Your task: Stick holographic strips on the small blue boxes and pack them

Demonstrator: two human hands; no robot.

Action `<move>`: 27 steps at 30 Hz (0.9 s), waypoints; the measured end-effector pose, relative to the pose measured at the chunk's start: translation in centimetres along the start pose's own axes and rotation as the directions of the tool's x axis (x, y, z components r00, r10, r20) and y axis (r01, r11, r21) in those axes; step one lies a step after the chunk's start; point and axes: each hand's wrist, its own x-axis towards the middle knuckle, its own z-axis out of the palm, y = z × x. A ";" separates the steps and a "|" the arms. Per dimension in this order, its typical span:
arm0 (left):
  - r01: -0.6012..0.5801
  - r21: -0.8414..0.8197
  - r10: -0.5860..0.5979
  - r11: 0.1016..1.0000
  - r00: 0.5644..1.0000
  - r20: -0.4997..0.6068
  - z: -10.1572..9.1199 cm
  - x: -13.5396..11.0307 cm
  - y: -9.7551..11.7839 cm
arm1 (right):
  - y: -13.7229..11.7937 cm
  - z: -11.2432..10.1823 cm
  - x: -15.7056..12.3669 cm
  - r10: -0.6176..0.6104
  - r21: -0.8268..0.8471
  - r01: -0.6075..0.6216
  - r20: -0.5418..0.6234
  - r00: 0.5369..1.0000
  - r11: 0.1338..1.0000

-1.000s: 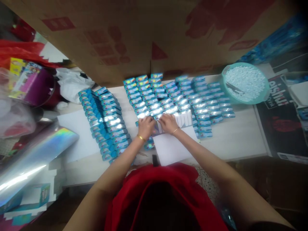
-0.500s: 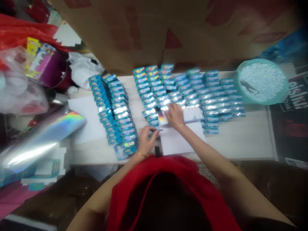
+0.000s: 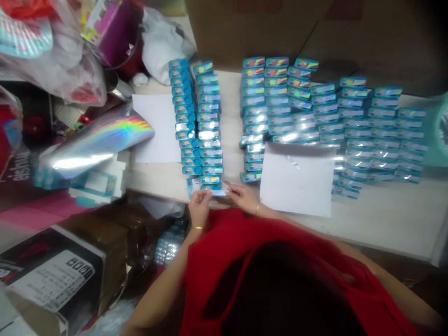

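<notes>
My left hand (image 3: 200, 205) and my right hand (image 3: 243, 197) meet at the near edge of the table, both pinching the ends of one small blue box (image 3: 217, 192). The box sits at the near end of a double row of identical blue boxes (image 3: 198, 121). A larger spread of the same boxes (image 3: 315, 121) covers the table to the right. A white sheet (image 3: 297, 179) lies just right of my right hand.
A second white sheet (image 3: 157, 126) lies left of the rows. A holographic foil roll (image 3: 94, 147) and flat carton blanks (image 3: 98, 184) sit at the left. Cardboard boxes (image 3: 262, 28) stand behind the table. A teal bowl (image 3: 441, 135) is at the right edge. More boxes (image 3: 52, 280) stand on the floor.
Both hands left the main spread and drew back toward me and to the left row, now holding one box between them. The view swung left.
</notes>
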 end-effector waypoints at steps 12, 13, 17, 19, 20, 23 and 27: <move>-0.347 0.375 0.388 0.859 0.921 -0.036 -0.9 2.9 -3.0 | 1.5 1.7 2.9 0.014 -0.556 -0.012 -0.001 1.000 0.831; -0.352 0.383 0.395 0.854 0.918 -0.036 -0.8 3.0 -3.1 | 1.4 1.7 3.0 0.029 -0.583 -0.024 0.000 1.000 0.812; -0.370 0.450 0.422 0.813 0.906 -0.018 -0.6 3.3 -3.5 | 1.8 1.8 3.4 0.073 -0.612 -0.057 0.001 0.997 0.789; -0.359 0.476 0.418 0.803 0.908 -0.020 -0.6 3.6 -3.7 | 2.5 1.9 3.6 0.103 -0.576 -0.084 0.000 0.995 0.813; -0.338 0.477 0.404 0.811 0.914 -0.039 -0.6 3.8 -3.9 | 2.8 1.9 3.7 0.126 -0.548 -0.111 -0.011 0.992 0.829; -0.235 0.414 0.305 0.879 0.946 -0.111 -1.0 4.3 -4.5 | 3.4 2.0 3.3 0.177 -0.466 -0.193 -0.077 0.981 0.864; -0.190 0.308 0.218 0.932 0.974 -0.058 -1.5 4.8 -5.4 | 2.3 2.8 2.0 0.163 -0.350 -0.142 0.031 0.986 0.926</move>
